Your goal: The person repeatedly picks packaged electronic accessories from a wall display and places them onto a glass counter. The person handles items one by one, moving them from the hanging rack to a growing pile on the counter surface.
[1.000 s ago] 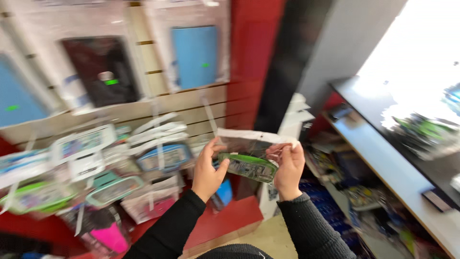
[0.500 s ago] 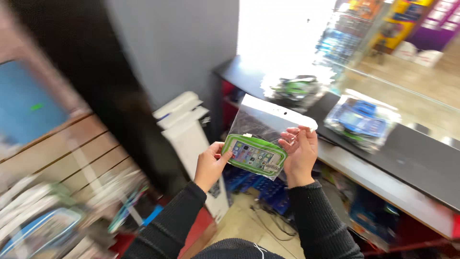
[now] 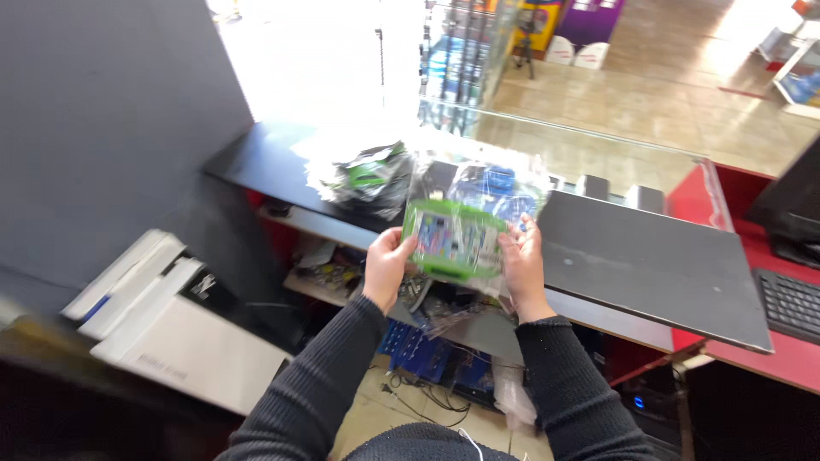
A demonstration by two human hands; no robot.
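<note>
Left hand (image 3: 389, 263) and right hand (image 3: 523, 260) pinch opposite short edges of a clear packet (image 3: 457, 235) with a green card inside, fingers curled shut on it. Long axis runs hand to hand, held level above the black counter (image 3: 649, 256). Beyond: a heap of similar packets (image 3: 363, 179), then a glass pane (image 3: 598, 154).

Shop: glass-fronted counter (image 3: 649, 256), packaged stock (image 3: 363, 179)

Clear packet (image 3: 457, 226): motion-blurred, print on green card insert unreadable. Left hand (image 3: 389, 266) fingers hidden behind packet's left edge. Right hand (image 3: 523, 265) partly covered by plastic. Pile of packets (image 3: 363, 175) at black counter's (image 3: 649, 265) far left corner: blurred, washed out by glare. Keyboard (image 3: 790, 303) cut off at right picture edge.
</note>
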